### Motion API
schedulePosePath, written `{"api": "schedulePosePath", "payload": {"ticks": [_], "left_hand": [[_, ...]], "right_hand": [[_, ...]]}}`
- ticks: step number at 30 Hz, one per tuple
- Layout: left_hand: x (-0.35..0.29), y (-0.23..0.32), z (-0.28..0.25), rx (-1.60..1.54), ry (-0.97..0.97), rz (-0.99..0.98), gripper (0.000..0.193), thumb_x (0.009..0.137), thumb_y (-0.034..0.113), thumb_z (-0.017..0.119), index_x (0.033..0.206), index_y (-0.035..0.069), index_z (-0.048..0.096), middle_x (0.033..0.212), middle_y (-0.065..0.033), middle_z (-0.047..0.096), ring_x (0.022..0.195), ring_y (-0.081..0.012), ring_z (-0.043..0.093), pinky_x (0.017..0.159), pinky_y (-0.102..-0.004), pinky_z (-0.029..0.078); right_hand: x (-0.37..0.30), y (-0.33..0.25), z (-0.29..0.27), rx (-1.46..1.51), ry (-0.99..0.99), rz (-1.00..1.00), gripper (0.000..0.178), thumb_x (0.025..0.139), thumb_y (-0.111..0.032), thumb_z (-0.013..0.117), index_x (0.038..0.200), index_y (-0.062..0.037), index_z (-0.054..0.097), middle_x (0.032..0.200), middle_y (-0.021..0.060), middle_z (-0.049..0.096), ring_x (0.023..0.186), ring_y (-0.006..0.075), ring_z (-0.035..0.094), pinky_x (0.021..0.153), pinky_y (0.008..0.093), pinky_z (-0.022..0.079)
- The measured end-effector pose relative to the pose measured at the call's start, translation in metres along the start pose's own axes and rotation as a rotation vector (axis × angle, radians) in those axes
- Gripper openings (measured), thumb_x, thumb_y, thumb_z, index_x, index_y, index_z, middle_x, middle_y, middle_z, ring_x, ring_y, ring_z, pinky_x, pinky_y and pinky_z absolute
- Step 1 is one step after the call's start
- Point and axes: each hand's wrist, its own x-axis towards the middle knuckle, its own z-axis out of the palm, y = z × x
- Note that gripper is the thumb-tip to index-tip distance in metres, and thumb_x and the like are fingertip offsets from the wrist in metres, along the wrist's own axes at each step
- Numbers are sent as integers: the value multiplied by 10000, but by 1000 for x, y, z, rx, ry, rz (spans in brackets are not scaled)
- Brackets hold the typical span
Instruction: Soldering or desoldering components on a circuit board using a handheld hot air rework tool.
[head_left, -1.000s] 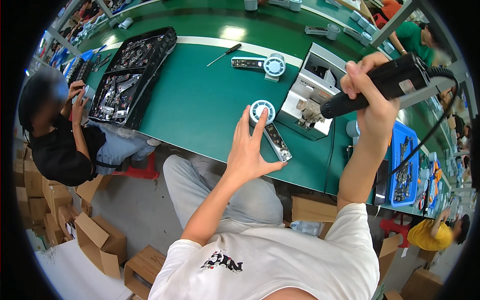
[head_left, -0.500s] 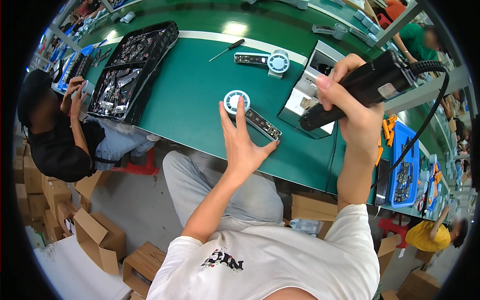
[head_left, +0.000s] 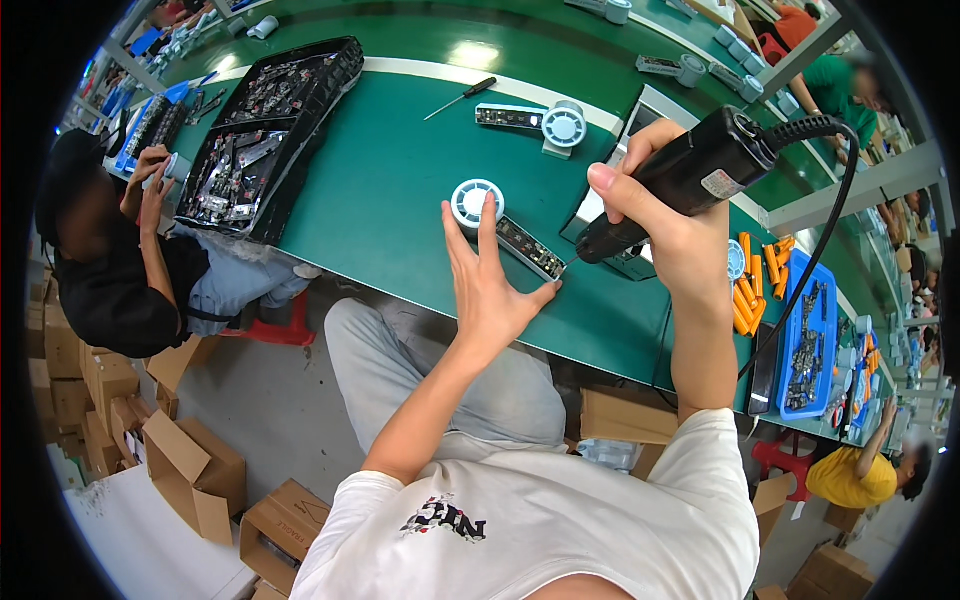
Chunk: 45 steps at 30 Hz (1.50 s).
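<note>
A pale blue handheld fan (head_left: 527, 249), its handle open with the circuit board showing, lies on the green table in front of me. My left hand (head_left: 490, 290) steadies it, with two fingers on the round fan head and the thumb against the handle's end. Wrapped round a black electric screwdriver (head_left: 690, 170) is my right hand (head_left: 665, 215). The tool slants down to the left, and its thin bit is at the handle's end, close to my left thumb. Whether the bit touches a screw I cannot tell.
Behind lie another opened fan (head_left: 562, 127) and a small screwdriver (head_left: 462, 98). A silver metal box (head_left: 640, 262) stands behind my right hand. Black trays of parts (head_left: 300, 150) are at left. Orange cylinders (head_left: 745, 300) and a blue tray (head_left: 828, 340) lie at right. A co-worker (head_left: 120, 250) sits left.
My right hand has brought the electric screwdriver left and down, so its bit is now at the fan handle's end. My left hand keeps its place on the fan.
</note>
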Motion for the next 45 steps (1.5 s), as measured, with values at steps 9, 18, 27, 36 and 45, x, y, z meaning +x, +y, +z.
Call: {"api": "schedulePosePath", "payload": {"ticks": [9,18,27,36,45], "left_hand": [[0,1,-1,-11,-8,-16,1287,579,178,946,1617,196,185,1580,-400,27,1447,-595,205,1162,-585,300],[1,-1,0,-28,2,18,1297,572,173,942,1615,181,170,1573,-394,54,1434,-588,234,1154,-583,313],[-1,-3,1,-59,35,48,1330,549,236,932,1615,127,144,1568,-384,120,1408,-568,294,1131,-569,350],[-10,6,-4,-157,-226,291,1444,477,347,965,1592,-37,132,1533,-285,379,1400,-435,441,1169,-474,365],[-17,4,5,-76,-229,228,1448,496,314,956,1599,-20,79,1604,-321,229,1465,-475,321,1175,-512,346]], "right_hand": [[1,5,3,-3,0,9,252,794,-47,843,862,-63,601,705,8,638,612,90,628,553,237,483],[3,3,-9,-9,-323,96,298,749,-21,833,758,-69,539,714,11,577,662,102,565,623,253,461],[8,-7,-21,-64,-248,40,282,763,-67,842,849,-84,575,758,5,608,646,90,576,612,253,457],[15,-26,-60,231,214,-183,208,838,-14,780,870,-25,575,684,45,527,572,139,511,560,289,400],[13,-17,-46,-24,155,-195,209,790,1,799,829,-38,597,640,2,582,532,81,546,510,225,403]]}}
